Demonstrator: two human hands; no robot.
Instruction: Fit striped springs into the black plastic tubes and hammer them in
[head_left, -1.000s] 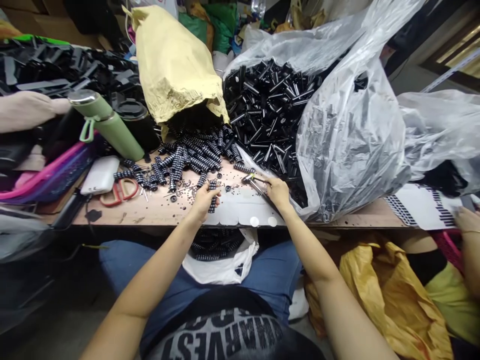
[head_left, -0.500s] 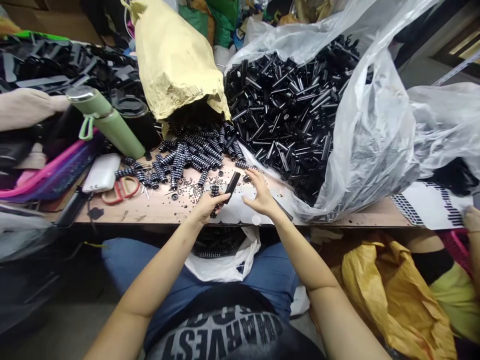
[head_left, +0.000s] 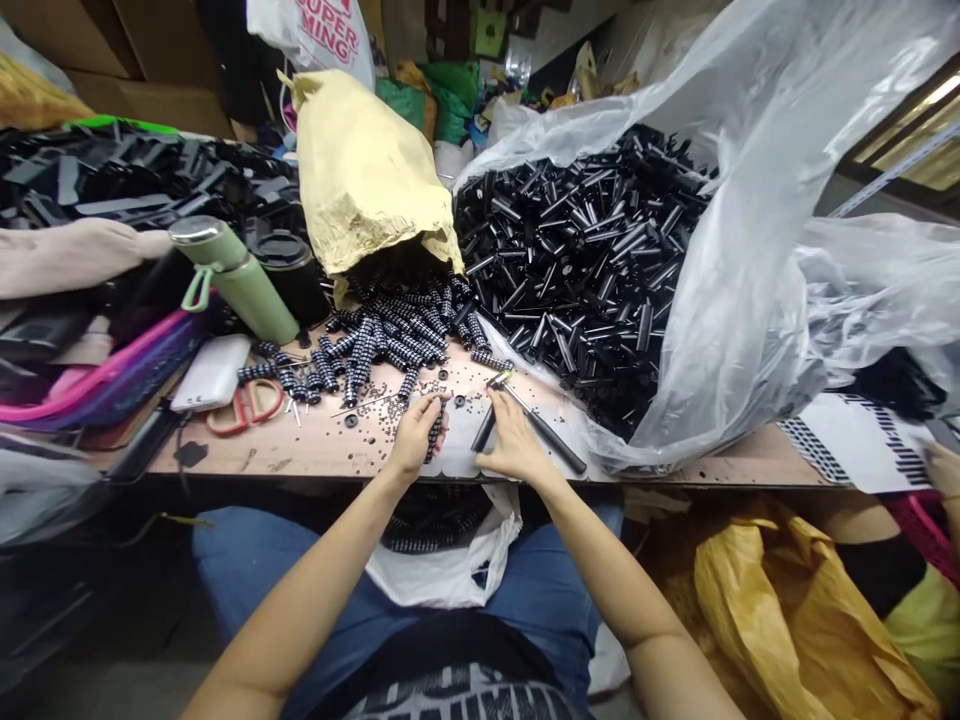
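My left hand (head_left: 417,436) is closed round a dark ridged rod with pale dotted bands (head_left: 435,430), held upright over the table's front edge. To its right, my right hand (head_left: 516,442) is curved round a short smooth black tube (head_left: 484,430), its thumb by the lower end and its fingertips by the upper end. Just beyond the right fingers lies a hammer (head_left: 556,442) with a black handle and a shiny metal head. Many more ridged rods (head_left: 397,335) spill from a pale yellow sack (head_left: 375,170).
A clear plastic bag (head_left: 739,300) full of black tubes stands at the right. Left lie red-handled scissors (head_left: 251,405), a white box (head_left: 210,372) and a green flask (head_left: 244,285). Tiny dark bits litter the table (head_left: 255,450). Another person's hand (head_left: 945,465) shows at far right.
The black tube has passed from my left hand to my right hand, which has curled in round it. My left hand keeps the ridged rod, now more upright. The view has tipped upward.
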